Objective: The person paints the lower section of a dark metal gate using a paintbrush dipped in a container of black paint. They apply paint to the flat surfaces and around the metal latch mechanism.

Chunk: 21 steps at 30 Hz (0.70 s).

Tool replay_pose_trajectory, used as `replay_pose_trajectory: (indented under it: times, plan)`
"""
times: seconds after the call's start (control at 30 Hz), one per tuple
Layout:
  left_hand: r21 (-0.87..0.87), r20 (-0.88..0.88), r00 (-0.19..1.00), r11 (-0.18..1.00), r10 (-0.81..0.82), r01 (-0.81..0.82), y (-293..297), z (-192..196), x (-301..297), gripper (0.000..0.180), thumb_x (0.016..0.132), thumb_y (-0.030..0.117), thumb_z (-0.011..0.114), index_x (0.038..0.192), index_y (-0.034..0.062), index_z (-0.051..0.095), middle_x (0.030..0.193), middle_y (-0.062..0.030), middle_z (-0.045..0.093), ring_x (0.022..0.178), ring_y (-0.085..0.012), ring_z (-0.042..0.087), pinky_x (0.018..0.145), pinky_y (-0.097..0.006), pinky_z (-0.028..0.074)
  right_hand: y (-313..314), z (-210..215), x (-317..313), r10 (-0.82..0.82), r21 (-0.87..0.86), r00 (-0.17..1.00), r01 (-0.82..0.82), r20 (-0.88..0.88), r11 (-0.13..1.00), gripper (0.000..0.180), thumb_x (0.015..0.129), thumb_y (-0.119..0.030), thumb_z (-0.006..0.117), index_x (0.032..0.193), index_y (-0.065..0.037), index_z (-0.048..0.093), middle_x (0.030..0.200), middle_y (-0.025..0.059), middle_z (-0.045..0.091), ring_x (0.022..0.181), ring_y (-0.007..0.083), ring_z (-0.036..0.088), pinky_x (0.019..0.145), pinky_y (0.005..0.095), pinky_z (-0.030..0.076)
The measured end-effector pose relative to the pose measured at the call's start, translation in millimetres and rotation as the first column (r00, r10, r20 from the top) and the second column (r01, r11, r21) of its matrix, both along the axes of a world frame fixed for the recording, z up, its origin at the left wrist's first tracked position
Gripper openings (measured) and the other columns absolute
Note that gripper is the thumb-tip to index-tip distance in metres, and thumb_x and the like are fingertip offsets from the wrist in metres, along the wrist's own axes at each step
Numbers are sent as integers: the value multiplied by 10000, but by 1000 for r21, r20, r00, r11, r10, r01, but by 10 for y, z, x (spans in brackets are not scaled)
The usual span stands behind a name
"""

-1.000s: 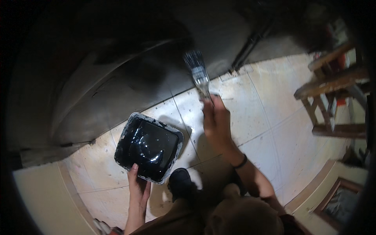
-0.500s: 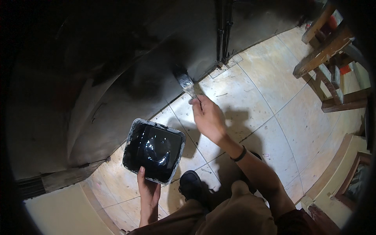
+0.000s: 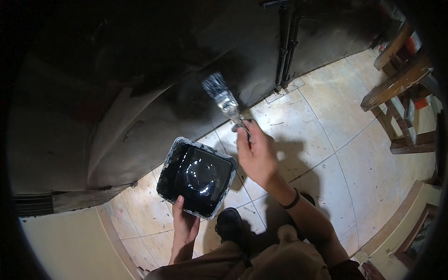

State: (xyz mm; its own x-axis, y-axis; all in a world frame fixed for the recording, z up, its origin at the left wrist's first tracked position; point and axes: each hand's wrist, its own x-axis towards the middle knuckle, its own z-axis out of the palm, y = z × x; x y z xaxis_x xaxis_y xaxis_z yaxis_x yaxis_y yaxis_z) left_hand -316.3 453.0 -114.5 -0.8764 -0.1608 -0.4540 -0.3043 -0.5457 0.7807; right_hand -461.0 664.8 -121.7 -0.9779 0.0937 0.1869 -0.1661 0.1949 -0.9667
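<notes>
My left hand (image 3: 185, 223) grips the near rim of a square paint tub (image 3: 169, 193), thumb over the edge and fingers underneath. Glossy black paint (image 3: 200, 172) lies inside, and grey-white smears coat the rim. In my right hand (image 3: 257, 156) is a paintbrush (image 3: 227, 103), its handle pinched between thumb and fingers. Dark, wet-looking bristles point up and left, in front of a dark metal panel (image 3: 154, 119) with blackened patches. Whether the bristles touch the panel I cannot tell.
A worn wooden stand (image 3: 401, 77) is at the far right. Black vertical rods (image 3: 284, 51) run down the panel to the speckled tile floor (image 3: 322, 135). My shoe (image 3: 229, 225) shows below the tub. A framed picture (image 3: 417, 235) is at the lower right.
The brush now shows its bristles more fully and looks drawn back from the dark patch. The tub has shifted slightly right in view, as has the whole scene.
</notes>
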Motion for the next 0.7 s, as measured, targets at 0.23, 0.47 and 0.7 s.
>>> replay_pose_trajectory:
  times: [0.23,0.47,0.7]
  plan:
    - [-40,-12,999,998,46,-47,16,19,-19,655,969,460,628,1469,80,442,1453,-77,521,1330,-263,509,1126,-449,398,-23,-133,-165,13,25,999,-15,45,1000,199,1026,-183,539,1004,12,570,758,201,653,691,357,682,586,414,483]
    - [22,32,995,995,95,-96,33,-37,-7,679,955,427,663,1473,49,438,1448,-75,528,1340,-244,494,1147,-441,371,16,63,-293,46,-34,996,-44,75,998,168,1022,-156,545,993,7,574,762,161,663,678,322,677,611,395,500]
    - [3,26,995,995,96,-96,-23,-73,6,661,962,418,648,1475,56,437,1459,-79,519,1346,-247,490,1151,-456,366,39,-185,-244,-39,11,979,42,-202,999,164,997,-160,600,1026,1,609,799,187,681,611,307,670,543,368,487]
